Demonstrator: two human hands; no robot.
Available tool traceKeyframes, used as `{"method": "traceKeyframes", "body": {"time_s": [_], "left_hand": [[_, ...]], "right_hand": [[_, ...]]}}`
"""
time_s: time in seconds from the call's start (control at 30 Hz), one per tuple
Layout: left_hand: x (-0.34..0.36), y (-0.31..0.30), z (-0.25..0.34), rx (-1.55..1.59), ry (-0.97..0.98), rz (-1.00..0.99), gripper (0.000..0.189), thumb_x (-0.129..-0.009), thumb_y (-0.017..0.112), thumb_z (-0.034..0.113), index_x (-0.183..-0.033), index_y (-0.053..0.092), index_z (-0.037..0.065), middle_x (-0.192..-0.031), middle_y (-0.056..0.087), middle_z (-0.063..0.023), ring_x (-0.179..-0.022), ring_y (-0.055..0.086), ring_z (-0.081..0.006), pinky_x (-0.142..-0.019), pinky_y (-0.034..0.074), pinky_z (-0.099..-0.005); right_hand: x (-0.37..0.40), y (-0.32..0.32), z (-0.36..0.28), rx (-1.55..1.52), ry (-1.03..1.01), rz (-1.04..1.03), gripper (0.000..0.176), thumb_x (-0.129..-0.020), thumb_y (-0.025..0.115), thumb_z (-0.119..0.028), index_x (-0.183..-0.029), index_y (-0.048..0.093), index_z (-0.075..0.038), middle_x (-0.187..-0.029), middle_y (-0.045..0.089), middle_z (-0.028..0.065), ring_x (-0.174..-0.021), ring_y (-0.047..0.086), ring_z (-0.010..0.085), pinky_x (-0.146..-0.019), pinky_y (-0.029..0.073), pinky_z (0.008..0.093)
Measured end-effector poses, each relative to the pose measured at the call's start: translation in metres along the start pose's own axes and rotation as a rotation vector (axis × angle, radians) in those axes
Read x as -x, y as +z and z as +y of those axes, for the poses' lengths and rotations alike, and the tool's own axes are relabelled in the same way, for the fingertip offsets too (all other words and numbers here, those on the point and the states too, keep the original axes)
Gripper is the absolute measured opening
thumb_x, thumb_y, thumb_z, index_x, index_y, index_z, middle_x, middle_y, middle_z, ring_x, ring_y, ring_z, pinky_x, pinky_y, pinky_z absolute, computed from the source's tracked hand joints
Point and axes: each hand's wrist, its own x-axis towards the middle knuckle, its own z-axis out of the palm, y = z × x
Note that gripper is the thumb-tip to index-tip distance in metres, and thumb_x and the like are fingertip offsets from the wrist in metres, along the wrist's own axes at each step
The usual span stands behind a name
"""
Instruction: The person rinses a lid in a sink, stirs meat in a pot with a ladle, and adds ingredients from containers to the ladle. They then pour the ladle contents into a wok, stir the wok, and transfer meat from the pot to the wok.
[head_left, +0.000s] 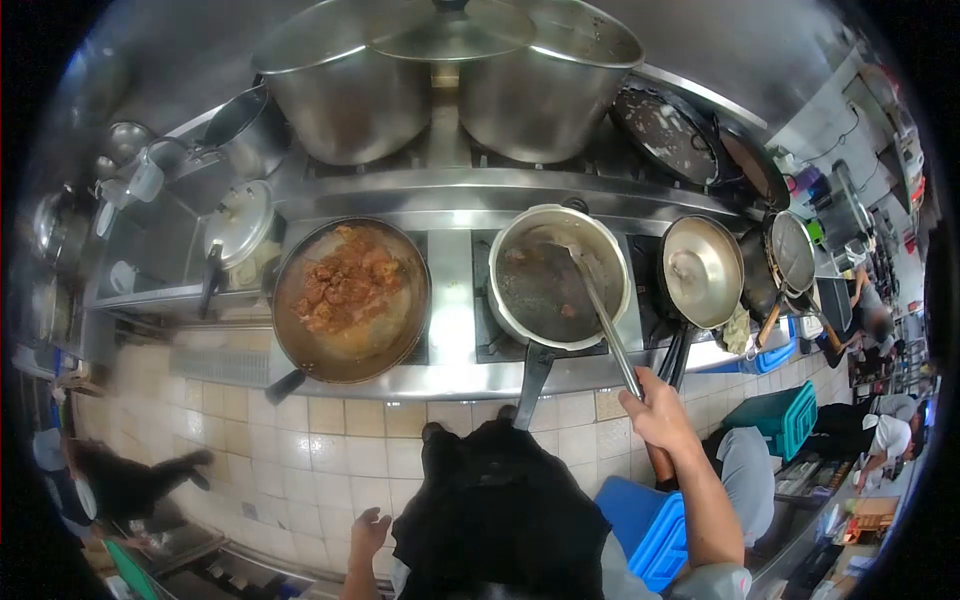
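My right hand point(660, 412) is wrapped round the handle of a long metal ladle point(604, 315). The ladle's head dips into dark liquid in a round metal pot point(497, 295) whose black handle points toward me. My left hand point(370, 532) hangs low at my left side, fingers loosely curled and apart, holding nothing. Left of the pot, a wide pan point(422, 325) holds chunks in reddish-brown sauce. To the right of the pot sits a shallow pan point(735, 270) with little in it.
Two tall steel pots point(345, 115) stand at the back under a lid point(455, 35). A lidded pot point(240, 222) is at the left. Dark pans point(665, 135) lean at the back right. Blue point(635, 510) and green point(785, 415) bins stand on the floor. Other people are at both sides.
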Motion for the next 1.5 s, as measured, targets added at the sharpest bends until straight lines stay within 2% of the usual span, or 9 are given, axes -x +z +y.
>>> {"method": "traceKeyframes", "body": {"time_s": [0.17, 0.4, 0.6, 0.87, 1.0, 1.1, 1.27, 1.43, 1.5], "left_hand": [[0.003, -0.01, 0.023, -0.013, 0.061, 0.039, 0.049, -0.085, 0.077, 0.031, -0.122, 0.069, -0.001, -0.11, 0.073, -0.0248, -0.096, 0.074, -0.0333, -0.087, 0.057, -0.0401], [0.017, -0.013, 0.01, 0.003, -0.144, -0.031, 0.051, -0.084, 0.077, 0.032, -0.123, 0.069, -0.001, -0.112, 0.072, -0.0248, -0.099, 0.073, -0.033, -0.09, 0.056, -0.0399], [0.02, -0.009, 0.007, -0.068, -0.168, -0.078, 0.05, -0.084, 0.076, 0.033, -0.123, 0.07, 0.002, -0.111, 0.073, -0.0235, -0.101, 0.073, -0.0332, -0.093, 0.055, -0.0408], [0.014, 0.042, -0.032, 0.215, -0.252, -0.039, 0.047, -0.085, 0.076, 0.031, -0.121, 0.071, 0.002, -0.111, 0.073, -0.0232, -0.103, 0.072, -0.0342, -0.091, 0.056, -0.0413], [0.046, 0.039, 0.01, 0.149, -0.143, 0.033, 0.042, -0.087, 0.075, 0.027, -0.119, 0.071, 0.0, -0.109, 0.073, -0.0242, -0.102, 0.072, -0.0345, -0.089, 0.057, -0.0412], [0.049, 0.103, -0.057, 0.352, -0.236, 0.099, 0.041, -0.088, 0.075, 0.026, -0.118, 0.07, -0.002, -0.108, 0.073, -0.0255, -0.102, 0.073, -0.0344, -0.089, 0.057, -0.0416], [0.08, 0.128, -0.051, 0.245, -0.235, 0.141, 0.046, -0.086, 0.076, 0.028, -0.12, 0.069, -0.003, -0.107, 0.073, -0.026, -0.102, 0.072, -0.0336, -0.088, 0.056, -0.0431], [0.134, 0.077, 0.048, 1.257, -0.582, 0.109, 0.05, -0.102, 0.063, 0.022, -0.142, 0.049, -0.005, -0.127, 0.063, -0.022, -0.117, 0.06, -0.0338, -0.102, 0.049, -0.0415], [0.157, 0.036, 0.115, 1.001, -0.457, 0.07, 0.048, -0.104, 0.059, 0.023, -0.141, 0.05, -0.006, -0.129, 0.062, -0.0221, -0.118, 0.059, -0.0318, -0.103, 0.048, -0.0403]], "right_hand": [[-0.014, 0.002, 0.007, -0.373, 0.176, -0.25, 0.041, -0.094, 0.064, -0.024, -0.123, 0.059, 0.005, -0.07, 0.063, 0.0131, -0.053, 0.062, 0.018, -0.053, 0.05, 0.0365], [0.002, -0.04, 0.0, -0.161, 0.172, -0.218, 0.034, -0.095, 0.063, -0.022, -0.116, 0.06, 0.004, -0.069, 0.06, 0.0086, -0.051, 0.059, 0.0166, -0.051, 0.049, 0.0344], [0.008, -0.081, -0.004, -0.419, 0.37, -0.408, 0.017, -0.096, 0.062, -0.018, -0.101, 0.059, -0.002, -0.069, 0.054, 0.003, -0.05, 0.055, 0.0145, -0.047, 0.045, 0.0308], [-0.012, -0.122, -0.033, -0.366, 0.441, -0.616, 0.02, -0.098, 0.062, -0.021, -0.098, 0.058, -0.002, -0.069, 0.056, 0.0045, -0.047, 0.053, 0.0148, -0.045, 0.044, 0.0307], [-0.027, -0.133, -0.043, -0.297, 0.513, -0.708, 0.027, -0.097, 0.064, -0.026, -0.106, 0.062, -0.001, -0.069, 0.056, 0.0051, -0.047, 0.054, 0.0145, -0.045, 0.043, 0.0297], [-0.037, -0.133, -0.035, -0.358, 0.52, -0.742, 0.033, -0.097, 0.065, -0.027, -0.116, 0.063, -0.001, -0.068, 0.054, 0.0032, -0.046, 0.05, 0.0132, -0.044, 0.04, 0.0275], [-0.05, -0.128, -0.016, -0.665, 0.594, -0.812, 0.034, -0.099, 0.06, -0.025, -0.122, 0.064, -0.001, -0.067, 0.05, 0.0009, -0.047, 0.041, 0.0101, -0.041, 0.032, 0.0244], [-0.052, -0.118, 0.015, -0.926, 0.62, -0.923, 0.039, -0.102, 0.058, -0.028, -0.131, 0.059, -0.001, -0.068, 0.05, 0.0009, -0.048, 0.042, 0.0079, -0.039, 0.03, 0.0217], [-0.048, -0.115, 0.025, -1.009, 0.62, -0.933, 0.039, -0.103, 0.055, -0.025, -0.133, 0.056, 0.001, -0.067, 0.05, 0.0017, -0.044, 0.044, 0.0096, -0.038, 0.035, 0.0229]]}}
